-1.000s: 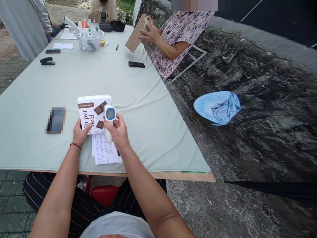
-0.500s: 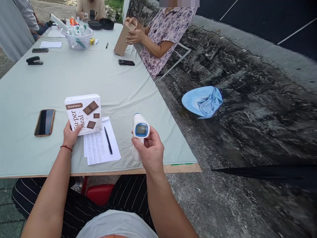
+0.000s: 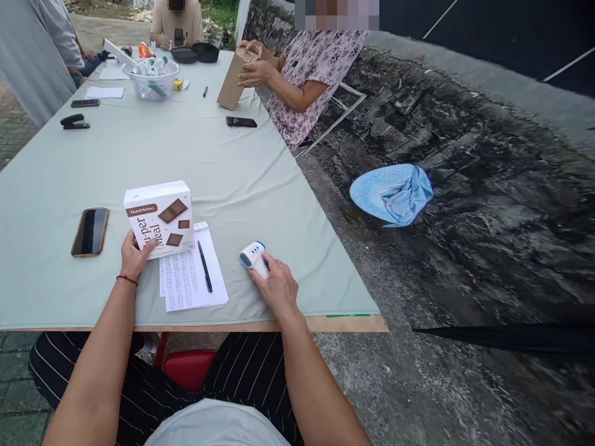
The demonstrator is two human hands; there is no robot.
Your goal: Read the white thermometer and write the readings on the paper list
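My left hand [image 3: 134, 253] is closed round the lower left corner of a white box [image 3: 160, 214] printed with brown chocolate squares, held upright at a slight tilt. In my right hand [image 3: 279, 282] is a white and blue infrared thermometer [image 3: 253, 255], gripped by its handle low over the table, its top buttons showing. My fingers hide most of the handle. Printed sheets of paper [image 3: 183, 285] lie between my hands, partly behind the box. A black pen [image 3: 204, 266] rests on them. Left of the box lies a phone [image 3: 90, 232] in a brown case.
On the cloth-covered table [image 3: 153, 145] stand a clear plastic basin [image 3: 153, 87] of bottles, a stapler [image 3: 74, 121] and two black pans. A phone [image 3: 241, 122] lies near a person holding a cardboard box [image 3: 235, 80]. A blue hat [image 3: 393, 195] is off the table's right side.
My right hand has lowered and turned the thermometer, so its top now faces up instead of its screen facing me. The left hand and box stay nearly put; the view shifts slightly.
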